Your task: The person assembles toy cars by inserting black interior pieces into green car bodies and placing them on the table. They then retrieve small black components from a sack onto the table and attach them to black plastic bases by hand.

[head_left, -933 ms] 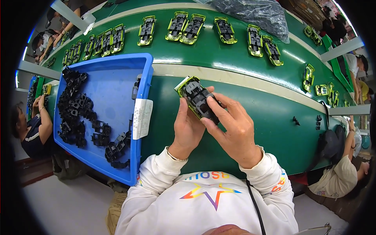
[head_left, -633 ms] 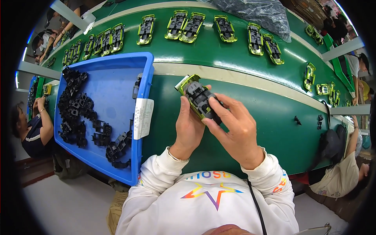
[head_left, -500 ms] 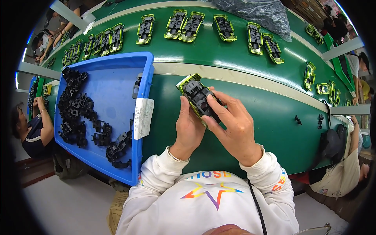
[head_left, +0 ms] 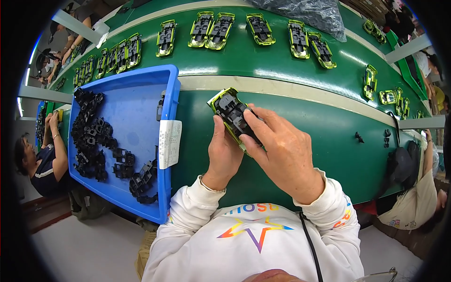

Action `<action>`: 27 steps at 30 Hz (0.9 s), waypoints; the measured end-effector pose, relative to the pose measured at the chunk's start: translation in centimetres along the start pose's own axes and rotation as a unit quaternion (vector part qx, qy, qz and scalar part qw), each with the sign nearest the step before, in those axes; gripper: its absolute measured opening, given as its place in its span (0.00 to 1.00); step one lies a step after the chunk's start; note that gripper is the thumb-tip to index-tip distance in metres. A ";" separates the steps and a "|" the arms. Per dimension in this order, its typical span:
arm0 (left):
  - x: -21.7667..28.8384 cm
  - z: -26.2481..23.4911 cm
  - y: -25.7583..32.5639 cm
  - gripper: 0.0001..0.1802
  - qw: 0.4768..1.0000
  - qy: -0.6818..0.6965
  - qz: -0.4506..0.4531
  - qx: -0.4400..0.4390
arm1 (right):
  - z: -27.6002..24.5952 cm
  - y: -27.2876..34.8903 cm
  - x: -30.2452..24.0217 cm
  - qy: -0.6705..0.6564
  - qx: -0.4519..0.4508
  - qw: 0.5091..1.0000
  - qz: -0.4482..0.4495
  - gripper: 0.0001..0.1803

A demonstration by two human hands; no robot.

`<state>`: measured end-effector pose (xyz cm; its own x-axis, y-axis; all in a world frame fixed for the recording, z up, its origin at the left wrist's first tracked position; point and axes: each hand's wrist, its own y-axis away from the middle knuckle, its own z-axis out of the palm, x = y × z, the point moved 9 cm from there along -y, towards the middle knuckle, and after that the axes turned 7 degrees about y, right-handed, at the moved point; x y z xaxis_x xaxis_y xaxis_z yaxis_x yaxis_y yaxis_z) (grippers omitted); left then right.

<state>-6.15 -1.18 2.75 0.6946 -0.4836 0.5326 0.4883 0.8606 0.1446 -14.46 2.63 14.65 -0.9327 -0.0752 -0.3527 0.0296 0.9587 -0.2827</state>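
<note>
A toy car body (head_left: 230, 112) with a shiny yellow-green shell and a black interior part faces me, tilted, above the green table. My left hand (head_left: 224, 152) grips it along its left side, the thumb at the shell's edge. Over the car's near right part lies my right hand (head_left: 282, 148), its thumb and fingers pressed on the black interior. The right fingers hide the near end of the car.
To the left stands a blue tray (head_left: 173, 101) with many black interior parts (head_left: 91, 134). Similar car bodies (head_left: 221, 30) line the green belt beyond a pale rail. Small black pieces (head_left: 359, 137) and a black cap (head_left: 399, 164) lie right. Other people sit at both sides.
My right hand has turned slightly, with its back showing more and its fingers still on the car. The car has shifted a little left in the view, which itself has moved slightly.
</note>
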 end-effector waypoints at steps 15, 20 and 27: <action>0.3 0.2 0.2 0.37 0.999 -0.033 0.011 -0.011 | 0.7 0.3 -0.6 -0.002 0.038 0.999 -0.034 0.24; 0.3 0.7 0.3 0.37 0.999 -0.020 0.008 -0.039 | 0.2 0.6 -0.5 -0.038 0.047 0.998 -0.036 0.26; 0.3 0.6 0.5 0.35 0.997 -0.062 0.023 -0.039 | 0.9 0.5 -0.4 -0.061 0.029 0.998 -0.017 0.25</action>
<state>-6.06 -0.78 3.48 0.6486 -0.4166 0.6369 0.5008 0.8638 0.0550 -13.74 2.93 13.84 -0.8828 -0.1446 -0.4470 0.0223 0.9375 -0.3473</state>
